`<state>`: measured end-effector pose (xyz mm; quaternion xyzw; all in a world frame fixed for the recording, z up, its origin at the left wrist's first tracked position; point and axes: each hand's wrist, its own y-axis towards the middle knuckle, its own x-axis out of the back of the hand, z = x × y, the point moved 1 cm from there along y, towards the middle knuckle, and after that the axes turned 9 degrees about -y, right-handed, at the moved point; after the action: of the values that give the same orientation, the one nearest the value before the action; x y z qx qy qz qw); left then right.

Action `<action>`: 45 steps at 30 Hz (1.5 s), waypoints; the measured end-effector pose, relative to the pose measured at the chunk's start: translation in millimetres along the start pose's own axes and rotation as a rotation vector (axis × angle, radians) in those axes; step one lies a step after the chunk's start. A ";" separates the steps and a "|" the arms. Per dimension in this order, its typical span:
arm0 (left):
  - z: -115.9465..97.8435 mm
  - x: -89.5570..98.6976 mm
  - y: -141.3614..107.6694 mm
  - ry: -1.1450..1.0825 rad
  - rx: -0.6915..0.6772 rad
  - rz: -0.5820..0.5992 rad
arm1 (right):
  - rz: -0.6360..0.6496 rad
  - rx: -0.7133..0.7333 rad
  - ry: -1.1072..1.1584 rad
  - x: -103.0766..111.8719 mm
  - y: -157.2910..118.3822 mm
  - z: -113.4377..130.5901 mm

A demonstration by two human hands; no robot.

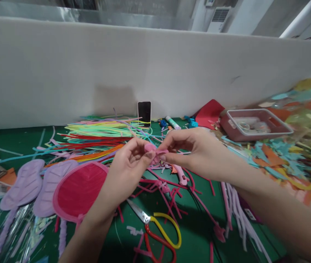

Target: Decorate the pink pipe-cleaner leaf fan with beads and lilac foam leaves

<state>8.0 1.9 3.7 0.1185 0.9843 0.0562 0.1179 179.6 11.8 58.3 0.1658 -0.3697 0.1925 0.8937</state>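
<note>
Dim, cool light is spreading over the white panel point(171, 65), where a soft-edged shadow point(114, 100) is lying just left of the phone point(144, 111). Light is apparently falling from above, brightening the backs of the left hand point(129, 168) and right hand point(196, 146). Glare is streaking the clear film point(21, 219). Toward the right edge, paper scraps point(270, 160) are looking smeared and stretched.

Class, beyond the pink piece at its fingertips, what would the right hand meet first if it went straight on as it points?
Probably the left hand, across the pink piece from the right hand, though depth is unclear.
</note>
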 end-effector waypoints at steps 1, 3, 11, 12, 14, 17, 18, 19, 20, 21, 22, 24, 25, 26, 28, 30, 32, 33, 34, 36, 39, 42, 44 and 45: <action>0.3 -0.1 0.5 -0.016 0.011 -0.002 | 0.008 0.008 -0.022 1.4 0.8 -0.5; 0.4 -0.3 1.4 -0.049 0.039 0.007 | 0.018 0.044 -0.084 5.0 2.2 -1.3; -4.7 3.7 1.0 -0.354 0.295 0.141 | -0.106 0.545 -0.488 10.0 -6.2 1.1; -4.8 3.9 0.6 -0.415 0.348 0.159 | -0.167 0.605 -0.551 8.4 -9.0 1.5; -3.8 3.3 -0.2 -0.528 0.445 0.187 | -0.247 0.708 -0.615 4.4 -13.9 0.4; -1.0 0.1 -0.9 -0.599 0.480 0.190 | -0.280 0.803 -0.565 -1.9 -17.5 -6.4; -0.4 -0.8 -0.8 -0.573 0.428 0.165 | -0.314 0.786 -0.533 -3.9 -17.5 -9.5; -0.1 -1.4 -0.6 -0.516 0.348 0.126 | -0.361 0.722 -0.478 -5.9 -17.1 -12.6; -0.4 -1.7 -0.6 -0.434 0.252 0.082 | -0.405 0.615 -0.382 -7.9 -16.4 -15.6; -1.1 -1.9 -0.8 -0.341 0.154 0.044 | -0.414 0.484 -0.245 -10.4 -15.6 -18.1; -2.1 -1.9 -1.2 -0.253 0.073 0.017 | -0.378 0.344 -0.077 -13.5 -14.8 -20.0; -4.0 -1.9 -2.2 -0.140 -0.010 0.005 | -0.210 0.104 0.268 -21.4 -14.0 -21.0; -4.7 -1.8 -2.6 -0.116 -0.020 0.015 | -0.129 0.017 0.405 -25.4 -13.9 -20.1; -5.2 -1.7 -2.9 -0.103 -0.022 0.025 | -0.080 -0.045 0.499 -28.8 -14.0 -18.8; -5.2 -1.1 -2.9 -0.080 -0.008 0.029 | -0.094 -0.137 0.594 -33.2 -14.1 -16.6; -4.2 -0.3 -2.6 -0.049 0.010 0.010 | -0.135 -0.186 0.621 -34.6 -13.7 -15.9; -3.1 0.6 -2.1 -0.019 0.021 -0.026 | -0.113 -0.208 0.616 -33.7 -12.6 -17.1; -2.6 1.0 -1.8 -0.009 0.022 -0.044 | -0.081 -0.212 0.613 -32.8 -11.9 -18.2; -2.2 1.4 -1.5 -0.005 0.024 -0.061 | -0.047 -0.217 0.610 -31.8 -11.2 -19.6; -1.7 2.2 -0.8 -0.017 0.036 -0.076 | -0.008 -0.216 0.618 -30.3 -10.1 -22.3; -2.3 3.5 0.4 -0.073 0.073 -0.016 | -0.046 -0.168 0.674 -31.0 -9.9 -24.0; -4.8 6.0 1.6 -0.097 0.077 0.042 | -0.107 -0.110 0.676 -33.9 -11.2 -23.1; -7.1 8.7 2.4 -0.071 0.046 0.021 | -0.135 -0.079 0.587 -34.9 -12.0 -22.2; -7.9 10.0 2.9 -0.059 0.042 0.020 | -0.148 -0.064 0.523 -35.0 -12.3 -21.9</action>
<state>-2.7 6.5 9.6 0.1322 0.9802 0.0334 0.1438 175.6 2.9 16.3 0.1089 -0.1190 0.1512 0.9753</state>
